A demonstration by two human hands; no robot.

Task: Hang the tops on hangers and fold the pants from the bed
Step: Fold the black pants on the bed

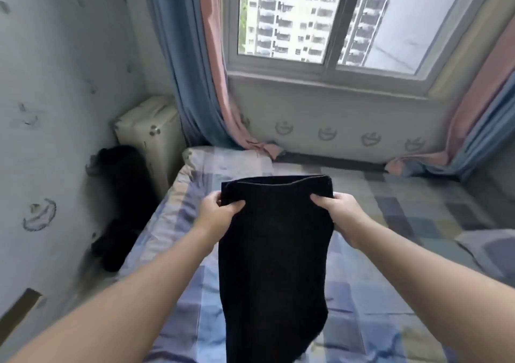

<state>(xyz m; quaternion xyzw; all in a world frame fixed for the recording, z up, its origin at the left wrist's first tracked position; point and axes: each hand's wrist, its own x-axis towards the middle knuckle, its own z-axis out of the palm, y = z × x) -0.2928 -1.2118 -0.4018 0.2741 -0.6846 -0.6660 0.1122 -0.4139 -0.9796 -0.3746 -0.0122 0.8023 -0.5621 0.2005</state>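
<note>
We hold the black pants (274,251) up in the air above the bed (390,223), in the middle of the view. Our left hand (216,209) grips the left side of the top edge, with the fingers curled round the cloth and the thumb on the near face. Our right hand (338,209) grips the right side in the same way, so both hands are closed on the garment and the top edge is stretched between them.

The cloth is very dark, almost pure black, and looks thick and soft. The top edge is a straight band that bows a little in the middle. Below the hands the garment hangs down as one long panel. It gets narrower toward the bottom and its lower right edge curves inward. The lowest part goes out of the picture, so we cannot tell whether it touches the bed. We also cannot tell the two legs apart, because the black hides seams and folds.

The bed has a checked sheet in blue, lilac and cream. A dark heap (119,195) lies between the bed and the left wall. Behind the bed are a window (320,19) and a blue and pink curtain (200,84).
</note>
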